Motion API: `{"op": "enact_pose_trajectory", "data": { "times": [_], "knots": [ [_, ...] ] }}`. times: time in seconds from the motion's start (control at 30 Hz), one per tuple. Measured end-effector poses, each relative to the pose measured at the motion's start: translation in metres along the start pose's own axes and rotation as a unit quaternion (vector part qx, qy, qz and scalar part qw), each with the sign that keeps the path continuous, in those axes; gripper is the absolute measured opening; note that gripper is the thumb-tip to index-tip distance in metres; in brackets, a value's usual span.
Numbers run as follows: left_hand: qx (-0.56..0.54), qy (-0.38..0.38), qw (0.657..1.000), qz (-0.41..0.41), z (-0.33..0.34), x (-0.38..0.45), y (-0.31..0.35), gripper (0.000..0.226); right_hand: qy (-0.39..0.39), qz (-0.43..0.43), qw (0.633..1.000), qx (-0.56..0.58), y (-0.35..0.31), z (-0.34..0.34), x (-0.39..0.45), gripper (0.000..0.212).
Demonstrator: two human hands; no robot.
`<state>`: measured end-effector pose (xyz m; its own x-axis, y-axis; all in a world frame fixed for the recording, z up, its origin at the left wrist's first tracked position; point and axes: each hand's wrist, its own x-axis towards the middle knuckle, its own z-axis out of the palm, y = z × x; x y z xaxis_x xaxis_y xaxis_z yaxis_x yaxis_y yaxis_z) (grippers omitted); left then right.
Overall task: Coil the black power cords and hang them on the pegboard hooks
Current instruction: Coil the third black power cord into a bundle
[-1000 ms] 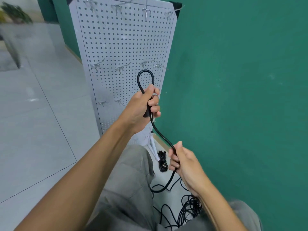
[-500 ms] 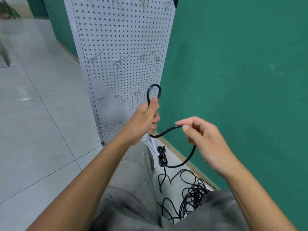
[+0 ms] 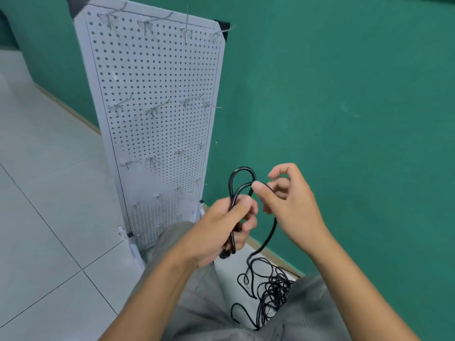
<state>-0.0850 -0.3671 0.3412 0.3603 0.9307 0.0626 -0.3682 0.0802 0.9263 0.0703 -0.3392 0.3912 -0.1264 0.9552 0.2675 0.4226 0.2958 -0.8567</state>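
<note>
My left hand (image 3: 221, 227) grips a black power cord (image 3: 235, 183) folded into two upright loops, its plug end poking out below the palm. My right hand (image 3: 288, 205) is just to the right, thumb and fingers pinching the cord where a second loop arrives at the left hand. From there the cord drops to a tangled black pile (image 3: 270, 294) on the floor between my knees. The white pegboard (image 3: 157, 94) stands behind the hands against the wall, with several bare metal hooks (image 3: 155, 110) in rows.
A green wall (image 3: 344, 107) runs behind and to the right of the pegboard. Light floor tiles (image 3: 49, 205) spread to the left. My grey trouser legs (image 3: 192, 303) fill the bottom of the view around the cord pile.
My right hand rose from low by the floor and carried a length of cord up to my left hand, forming a second loop. The camera view tilted up, showing more of the pegboard.
</note>
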Motion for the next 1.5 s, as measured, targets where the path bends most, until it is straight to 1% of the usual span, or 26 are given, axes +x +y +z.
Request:
{"op": "enact_pose_trajectory", "data": {
  "times": [0.07,0.1,0.17,0.23,0.33,0.4,0.43,0.5,0.57,0.63,0.7,0.77,0.83,0.97,1.03,1.07,1.1,1.13,1.17,1.23,1.27,1.3,1.33,1.4,1.5],
  "knots": [
    [-0.038,0.009,0.999,0.022,-0.001,-0.005,0.004,0.032,-0.048,0.024,0.995,0.086,0.012,0.002,-0.009,0.014],
    [-0.046,0.018,0.998,0.032,-0.002,-0.007,0.007,0.035,-0.063,0.040,0.992,0.105,0.019,0.003,-0.014,0.011],
    [-0.046,0.039,0.997,0.054,-0.006,-0.007,0.010,0.039,-0.071,0.066,0.985,0.139,0.029,0.009,-0.022,0.013],
    [-0.045,0.060,0.995,0.072,-0.009,-0.007,0.011,0.042,-0.048,0.089,0.973,0.208,0.033,0.015,-0.025,0.013],
    [-0.061,0.094,0.992,0.058,-0.013,-0.008,0.011,0.043,0.004,0.123,0.936,0.331,0.021,0.021,-0.025,0.020],
    [-0.057,0.107,0.991,0.054,-0.014,-0.007,0.008,0.043,0.005,0.132,0.921,0.367,0.012,0.026,-0.024,0.019],
    [-0.055,0.110,0.991,0.057,-0.013,-0.006,0.006,0.044,-0.006,0.129,0.923,0.361,0.006,0.029,-0.023,0.015],
    [-0.052,0.119,0.989,0.065,-0.012,-0.003,0.002,0.043,-0.019,0.112,0.949,0.295,-0.002,0.035,-0.024,0.010],
    [-0.043,0.131,0.988,0.072,-0.010,-0.001,0.000,0.040,0.001,0.084,0.973,0.215,-0.007,0.040,-0.023,0.014],
    [-0.008,0.138,0.987,0.088,-0.011,-0.001,0.000,0.035,0.018,0.074,0.982,0.172,-0.008,0.041,-0.020,0.021],
    [0.060,0.134,0.984,0.102,-0.013,-0.002,-0.001,0.034,0.014,0.071,0.986,0.153,-0.008,0.040,-0.018,0.022],
    [0.093,0.123,0.984,0.095,-0.016,-0.003,-0.002,0.034,0.007,0.065,0.988,0.138,-0.008,0.039,-0.016,0.023],
    [0.078,0.099,0.990,0.070,-0.020,-0.005,-0.003,0.035,0.008,0.057,0.993,0.102,-0.009,0.039,-0.016,0.024],
    [0.008,0.031,0.999,0.012,-0.020,-0.009,0.002,0.043,0.057,0.025,0.998,-0.013,-0.006,0.039,-0.014,0.032],
    [-0.007,0.023,1.000,0.006,-0.018,-0.011,0.004,0.037,0.076,0.026,0.995,-0.055,-0.004,0.036,-0.012,0.036],
    [-0.020,0.024,1.000,0.005,-0.017,-0.012,0.005,0.034,0.080,0.030,0.995,-0.057,-0.003,0.035,-0.011,0.035],
    [-0.035,0.019,0.999,0.004,-0.017,-0.012,0.006,0.034,0.076,0.033,0.996,-0.031,-0.001,0.034,-0.010,0.032],
    [-0.048,0.010,0.999,0.003,-0.016,-0.013,0.006,0.035,0.056,0.036,0.997,0.033,0.000,0.034,-0.009,0.028],
    [-0.057,-0.001,0.998,0.001,-0.014,-0.013,0.006,0.037,0.016,0.042,0.993,0.108,0.001,0.035,-0.009,0.030],
    [-0.071,-0.026,0.997,-0.008,-0.007,-0.012,0.002,0.040,-0.101,0.053,0.967,0.227,-0.001,0.034,-0.006,0.045],
    [-0.074,-0.038,0.996,-0.014,-0.003,-0.012,0.000,0.040,-0.157,0.054,0.948,0.272,-0.001,0.033,-0.004,0.047],
    [-0.076,-0.051,0.996,-0.021,0.001,-0.012,-0.003,0.039,-0.199,0.053,0.929,0.307,-0.002,0.032,-0.003,0.045],
    [-0.079,-0.060,0.995,-0.026,0.005,-0.012,-0.005,0.037,-0.221,0.059,0.914,0.334,-0.002,0.031,-0.002,0.041],
    [-0.096,-0.068,0.993,-0.030,0.009,-0.012,-0.008,0.034,-0.219,0.077,0.907,0.352,0.000,0.031,0.002,0.035],
    [-0.100,-0.077,0.992,-0.012,0.006,-0.011,-0.011,0.031,-0.199,0.087,0.911,0.351,0.004,0.033,0.003,0.041]
  ]
}}
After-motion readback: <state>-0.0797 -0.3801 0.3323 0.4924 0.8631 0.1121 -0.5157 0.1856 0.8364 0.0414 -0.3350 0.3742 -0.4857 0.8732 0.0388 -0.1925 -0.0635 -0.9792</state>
